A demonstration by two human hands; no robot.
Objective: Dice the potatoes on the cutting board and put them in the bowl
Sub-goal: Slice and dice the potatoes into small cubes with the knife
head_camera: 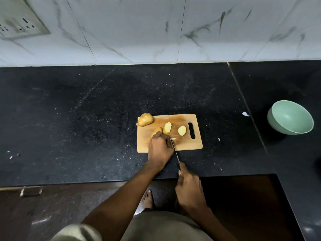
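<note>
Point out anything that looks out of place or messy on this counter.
The uncut potato hangs over the far left corner of the cutting board. Small white scraps lie scattered on the black counter. The green bowl holds nothing.

Black speckled stone countertop (86, 110). Directly on it: wooden cutting board (194, 145) near the front edge, pale green bowl (290, 119) well apart to the right, small white scraps (245, 114) scattered around.

Light around me is dim and even. The white marble wall (156, 28) reads brightest; the black worktop (86, 119) absorbs most light. Wide-angle distortion bends the worktop's front edge. My sleeve (76, 233) at the bottom is blurred.
</note>
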